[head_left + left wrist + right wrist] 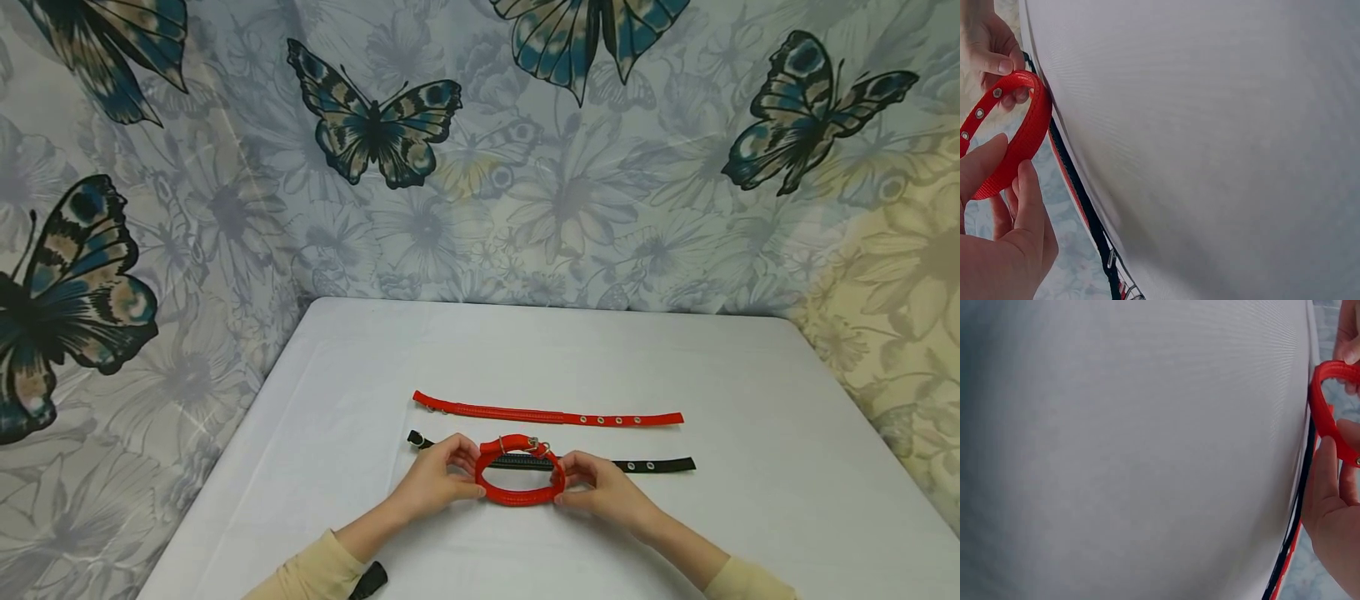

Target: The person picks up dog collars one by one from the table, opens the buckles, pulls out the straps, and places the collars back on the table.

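Observation:
A red collar (pixel 521 498), fastened into a loop with its metal buckle at the top, is held up between both hands. My left hand (pixel 435 479) pinches its left side between thumb and fingers. On the opposite side, my right hand (pixel 603 492) pinches the band in the same way. Metal eyelets show along the red collar (pixel 1038 122) in the left wrist view. Behind the loop, a black collar (pixel 671 466) lies stretched out on the table, partly covered by the hands and loop. Farther back lies a second red collar (pixel 517 413), straight and unfastened, with eyelets toward its right end.
The table (pixel 360 350) has a white cover. A black strap-like end (pixel 371 579) shows beside the left sleeve at the near edge. Butterfly-patterned cloth (pixel 465 225) hangs behind the table and along its sides.

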A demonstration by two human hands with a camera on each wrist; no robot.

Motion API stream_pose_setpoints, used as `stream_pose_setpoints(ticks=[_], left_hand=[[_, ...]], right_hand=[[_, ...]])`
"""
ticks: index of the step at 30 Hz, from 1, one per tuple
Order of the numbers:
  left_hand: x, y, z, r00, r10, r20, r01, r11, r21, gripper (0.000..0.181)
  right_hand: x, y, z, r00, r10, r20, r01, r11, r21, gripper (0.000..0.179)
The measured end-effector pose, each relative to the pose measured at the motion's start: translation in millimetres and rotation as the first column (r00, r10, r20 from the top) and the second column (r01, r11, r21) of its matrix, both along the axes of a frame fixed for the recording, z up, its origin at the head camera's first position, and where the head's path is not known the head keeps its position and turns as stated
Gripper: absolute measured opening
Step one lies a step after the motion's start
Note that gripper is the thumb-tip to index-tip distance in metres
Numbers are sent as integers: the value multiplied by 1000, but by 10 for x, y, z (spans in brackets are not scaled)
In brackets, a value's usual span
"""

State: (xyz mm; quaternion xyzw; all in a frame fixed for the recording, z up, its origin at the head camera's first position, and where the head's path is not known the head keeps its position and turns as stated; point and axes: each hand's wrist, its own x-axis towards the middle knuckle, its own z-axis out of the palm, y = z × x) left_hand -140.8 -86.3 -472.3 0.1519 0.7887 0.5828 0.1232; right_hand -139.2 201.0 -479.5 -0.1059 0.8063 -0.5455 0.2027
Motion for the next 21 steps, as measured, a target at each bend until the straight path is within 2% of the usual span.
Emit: stream_pose_setpoints(ticks=[5,15,21], left_hand=[[7,-1,10,1000,-10,-8,10,1000,29,36],[-2,-4,-40,1000,-8,0,8,999,52,38],[7,-14,-28,1000,-4,0,4,998,64,37]], right_hand=[[5,4,-5,1000,-14,-9,14,1000,17,33],[-7,8,94,996,-27,-88,29,999,28,31],[7,6,128,996,-25,-86,28,999,35,30]])
